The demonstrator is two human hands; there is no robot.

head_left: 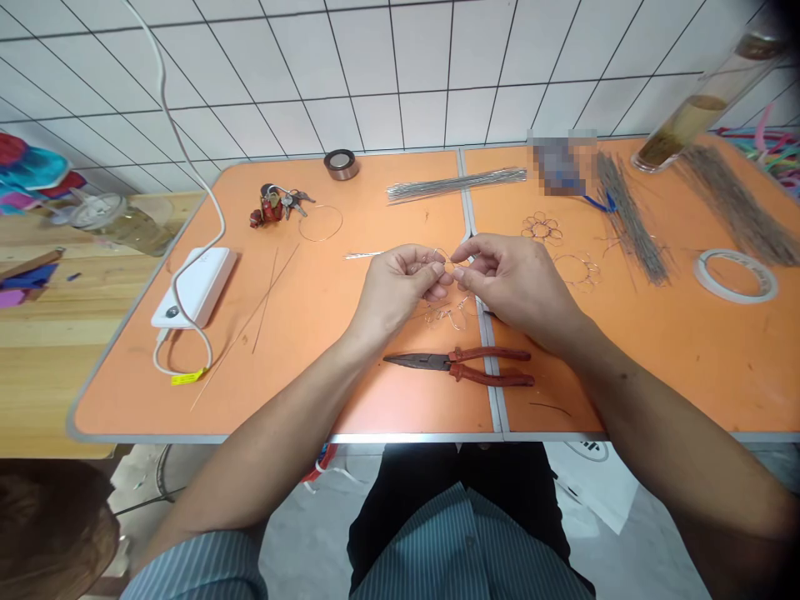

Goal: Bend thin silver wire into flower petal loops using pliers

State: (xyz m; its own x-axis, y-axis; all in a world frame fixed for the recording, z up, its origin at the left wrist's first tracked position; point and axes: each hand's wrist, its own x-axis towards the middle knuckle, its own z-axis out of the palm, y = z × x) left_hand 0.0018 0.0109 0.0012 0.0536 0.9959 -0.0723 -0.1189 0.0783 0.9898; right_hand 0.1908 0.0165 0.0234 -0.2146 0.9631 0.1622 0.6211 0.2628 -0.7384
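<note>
Over the middle of the orange table, my left hand [409, 279] and my right hand [509, 279] meet, fingertips pinched on a thin wire [442, 254] bent into small loops. Parts of that wire are hidden by the fingers. Just beneath them lies a wire piece with petal-like loops [450, 315]. Needle-nose pliers [459, 364] with red handles rest nearer to me, jaws pointing left. Right of my right hand are a flower-shaped wire piece [541, 227] and a rounder wire ring with loops [578, 271].
A bundle of straight wires [459, 185] lies at the back, near a roll of tape [341, 164] and keys [284, 202]. A white power bank [195, 287] with a cable sits left. Dark wire bundles [634, 221], a white tape ring [736, 276] and a tall glass bottle [684, 129] stand or lie right.
</note>
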